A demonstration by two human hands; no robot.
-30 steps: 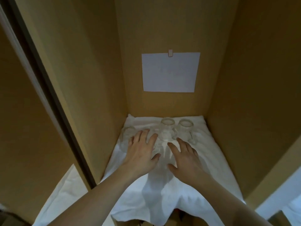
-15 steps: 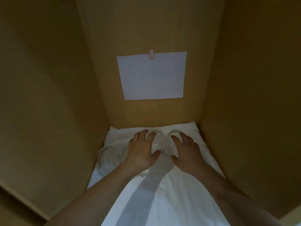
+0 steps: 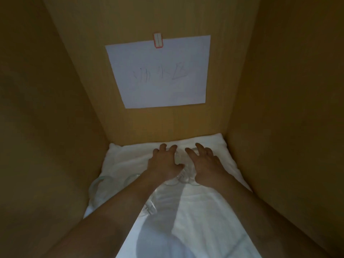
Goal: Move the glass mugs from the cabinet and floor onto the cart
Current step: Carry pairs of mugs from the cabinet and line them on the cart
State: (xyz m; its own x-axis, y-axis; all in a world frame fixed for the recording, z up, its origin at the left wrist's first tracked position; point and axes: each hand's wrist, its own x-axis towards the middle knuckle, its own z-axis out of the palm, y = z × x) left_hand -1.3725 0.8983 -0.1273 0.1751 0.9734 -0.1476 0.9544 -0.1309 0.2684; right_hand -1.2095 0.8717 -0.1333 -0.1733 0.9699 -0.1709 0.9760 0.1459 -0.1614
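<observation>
Cabinet interior walls point(image 3: 279, 90): uniform tan-yellow wood-tone panels, plain, darker toward the left side.

Rectangular paper sheet point(image 3: 158, 71) on the back wall: white with a pale lavender-blue cast; faint grey pencil-like handwriting across its middle, not legible.

Small tab point(image 3: 158, 40) at the top edge of the sheet: white, outlined in red.

Crumpled cloth liner point(image 3: 204, 211) on the floor below the sheet: white, unpatterned; grey-blue shadow patches cross it.

Clear colourless glass mugs point(image 3: 100, 189) on the cloth below and left of the sheet: transparent, rims showing pale grey-white highlights.
</observation>
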